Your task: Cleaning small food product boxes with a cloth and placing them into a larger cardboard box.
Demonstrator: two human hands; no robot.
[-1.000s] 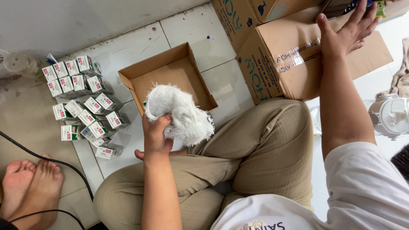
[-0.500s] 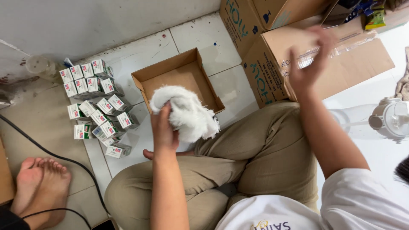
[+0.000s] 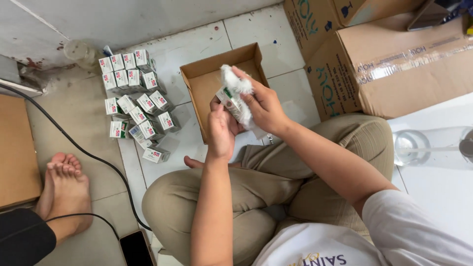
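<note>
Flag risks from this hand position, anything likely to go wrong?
1. The small carton is pinched between left hand and right hand with the white cloth wrapped round it; it might slip into the open cardboard box.
2. Stacked small boxes sit close by the knee; a leg shift could topple them.

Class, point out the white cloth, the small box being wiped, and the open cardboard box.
white cloth (image 3: 235, 81), head view, fluffy upper end.
small box (image 3: 227, 100), head view, printed face.
open cardboard box (image 3: 203, 88), head view, bare inner floor.
</note>
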